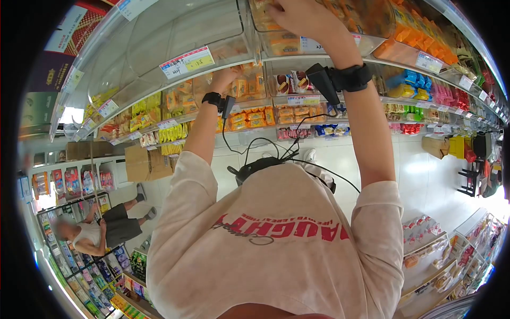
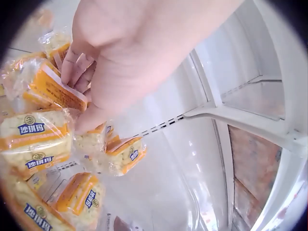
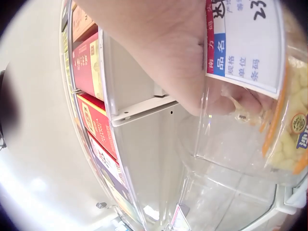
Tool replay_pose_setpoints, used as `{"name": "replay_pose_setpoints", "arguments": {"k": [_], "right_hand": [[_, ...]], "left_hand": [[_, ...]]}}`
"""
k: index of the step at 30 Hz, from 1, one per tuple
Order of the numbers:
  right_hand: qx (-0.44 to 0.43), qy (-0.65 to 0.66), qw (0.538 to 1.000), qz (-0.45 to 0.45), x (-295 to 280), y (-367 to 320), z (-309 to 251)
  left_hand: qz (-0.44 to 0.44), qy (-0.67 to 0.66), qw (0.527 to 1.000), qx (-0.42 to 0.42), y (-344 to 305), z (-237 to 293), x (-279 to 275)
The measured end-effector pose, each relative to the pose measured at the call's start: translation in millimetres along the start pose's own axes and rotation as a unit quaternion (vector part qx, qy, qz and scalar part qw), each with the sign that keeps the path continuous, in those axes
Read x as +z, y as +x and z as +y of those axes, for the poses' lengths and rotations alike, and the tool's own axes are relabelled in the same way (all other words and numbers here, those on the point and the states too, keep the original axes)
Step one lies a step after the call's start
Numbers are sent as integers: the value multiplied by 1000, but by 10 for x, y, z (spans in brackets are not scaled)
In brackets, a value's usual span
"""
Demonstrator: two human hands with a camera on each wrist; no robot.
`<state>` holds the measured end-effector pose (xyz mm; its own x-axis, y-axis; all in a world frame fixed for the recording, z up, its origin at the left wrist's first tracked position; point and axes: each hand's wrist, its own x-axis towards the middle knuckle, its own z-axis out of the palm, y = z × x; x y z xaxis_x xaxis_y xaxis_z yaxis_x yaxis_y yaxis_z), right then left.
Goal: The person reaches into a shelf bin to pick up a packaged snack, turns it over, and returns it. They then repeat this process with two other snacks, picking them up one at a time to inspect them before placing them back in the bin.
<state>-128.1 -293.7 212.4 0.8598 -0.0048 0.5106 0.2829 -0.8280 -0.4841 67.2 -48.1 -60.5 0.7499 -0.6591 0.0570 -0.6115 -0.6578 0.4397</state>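
Observation:
My left hand (image 1: 226,78) reaches into a lower shelf bin of orange-and-clear wrapped sachima packets. Its curled fingers and thumb pinch one sachima packet (image 2: 55,91) at its orange side in the left wrist view. More packets (image 2: 36,137) lie just below that hand. My right hand (image 1: 300,18) is up in a higher clear bin (image 1: 276,45) with similar orange packets. In the right wrist view its fingers (image 3: 231,98) show through the bin's clear front, bent close to a packet's wrapper, partly covered by a price label (image 3: 245,43). I cannot tell whether they grip it.
An upper clear bin (image 1: 207,32) stands to the left, a price tag (image 1: 186,63) on its front rim. Orange packets (image 1: 425,37) fill the shelf at right. Red boxes (image 3: 98,122) line another shelf. Cables (image 1: 271,149) hang by my chest. Another person (image 1: 106,226) stands at lower left.

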Motion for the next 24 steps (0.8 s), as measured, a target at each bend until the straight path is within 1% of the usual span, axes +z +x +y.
{"name": "replay_pose_setpoints", "arguments": {"k": [1, 2, 4, 6, 7, 8, 10, 11, 13, 14, 16, 19, 20, 22, 23, 24], "right_hand": [[-5, 9, 1000, 4, 3, -10, -11], [-12, 16, 1000, 11, -8, 15, -20], [1, 6, 1000, -1, -23, 23, -24], [17, 16, 1000, -17, -72, 1, -77], [26, 32, 999, -27, -143, -15, -145], [33, 51, 997, -40, -164, -22, -188], [15, 23, 1000, -3, -72, -16, -144], [6, 8, 1000, 18, -42, -10, -117], [-3, 30, 999, 15, -37, 6, -85], [-7, 42, 999, 11, -34, 12, -81], [-7, 18, 1000, -2, -63, 9, -105], [-7, -33, 999, 7, -55, 11, -117], [-8, -54, 998, 13, -55, 10, -132], [19, -56, 997, 52, -132, 6, -279], [31, -56, 995, 70, -159, -11, -371], [-23, -48, 991, 126, -147, -50, -407]], "left_hand": [[56, 12, 998, 25, -58, -18, 24], [86, -5, 996, 35, -65, -38, 16], [141, -39, 988, 58, -164, -23, 31], [51, -127, 990, -23, -301, 186, -202], [6, -171, 983, -66, -376, 285, -330], [23, -138, 989, -57, -472, 328, -387], [58, -67, 995, -35, -588, 399, -506], [38, -49, 997, -45, -633, 431, -566], [-2, -17, 998, -63, -745, 504, -653], [12, -34, 998, -44, -832, 550, -691], [41, -67, 997, -4, -1010, 651, -767], [111, -87, 990, 14, -1262, 790, -859], [84, -104, 991, -17, -1368, 874, -946], [35, -140, 986, -81, -1563, 1040, -1154], [40, -164, 982, -81, -1643, 1062, -1206], [46, -187, 978, -82, -1720, 1059, -1249]]}}
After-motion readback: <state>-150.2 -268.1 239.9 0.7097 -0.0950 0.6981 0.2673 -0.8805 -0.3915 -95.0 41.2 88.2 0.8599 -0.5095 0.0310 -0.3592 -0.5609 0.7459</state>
